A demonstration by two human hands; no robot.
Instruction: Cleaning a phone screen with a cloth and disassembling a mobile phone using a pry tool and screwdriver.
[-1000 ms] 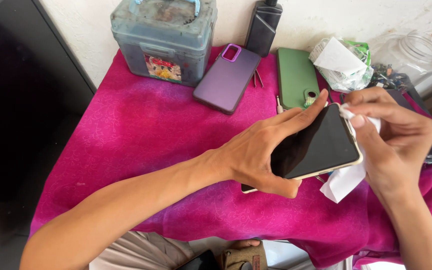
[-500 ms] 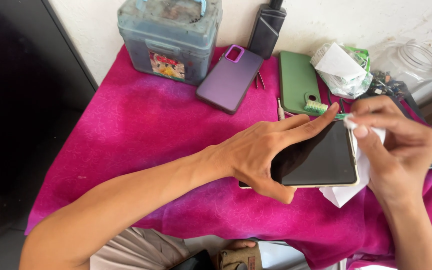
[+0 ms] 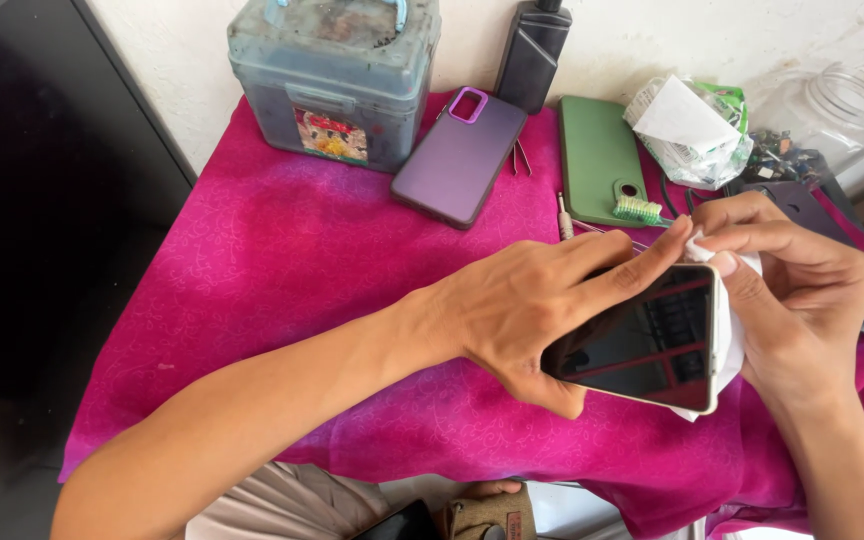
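My left hand grips a smartphone with a dark glossy screen, holding it face up over the pink cloth. Fingers lie along its top edge and the thumb sits under its near edge. My right hand pinches a white wipe against the phone's right end. Part of the wipe hangs below the phone's right corner.
At the back stand a grey-blue plastic box, a purple phone case, a black bottle, a green phone case, a crumpled packet and a clear jar. A small green brush and metal tools lie nearby. A dark panel fills the left side.
The phone has tilted from angled to nearly level and lies lower. My right hand has shifted with the wipe along the phone's right end.
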